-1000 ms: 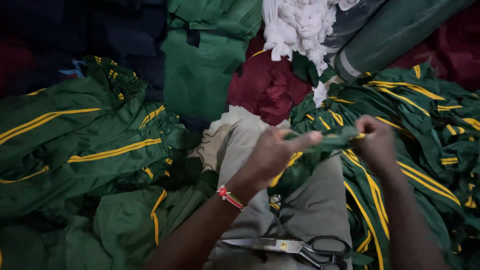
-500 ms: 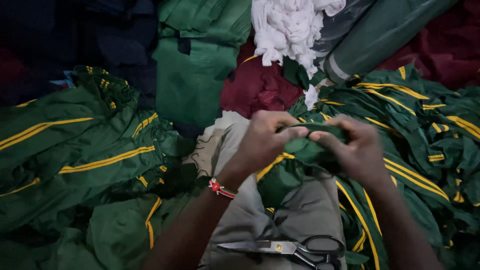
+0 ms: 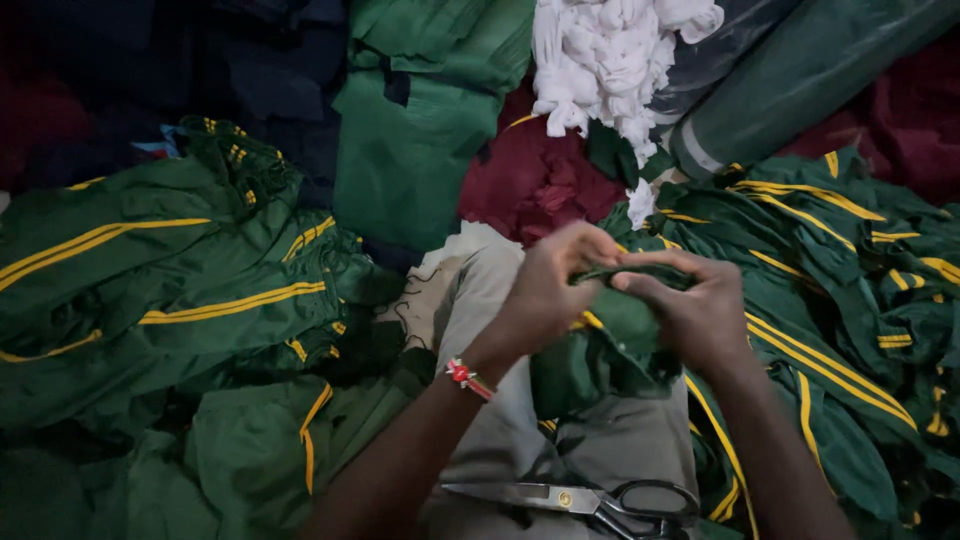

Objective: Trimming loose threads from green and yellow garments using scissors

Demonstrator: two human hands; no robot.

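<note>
At the centre of the frame: both hands meet over the lap, working one bunched piece of green cloth (image 3: 610, 340).
Left hand (image 3: 548, 290): fingers curled and pressed onto the upper edge of the cloth, pinching it; a red beaded band sits on the wrist.
Right hand (image 3: 690, 310): fingers folded over the same edge from the other side, gripping it, fingertips nearly touching the left hand's.
Green cloth: hangs from the two hands down onto the grey-trousered lap, a yellow stripe showing at its left.
Scissors (image 3: 580, 497): lower centre, lying flat on the lap, black handles to the right, apart from both hands.
Left of frame: heap of green garments (image 3: 170, 290) with yellow stripes.
Top centre: white rag bundle (image 3: 610, 60) above maroon fabric (image 3: 530, 180).
</note>
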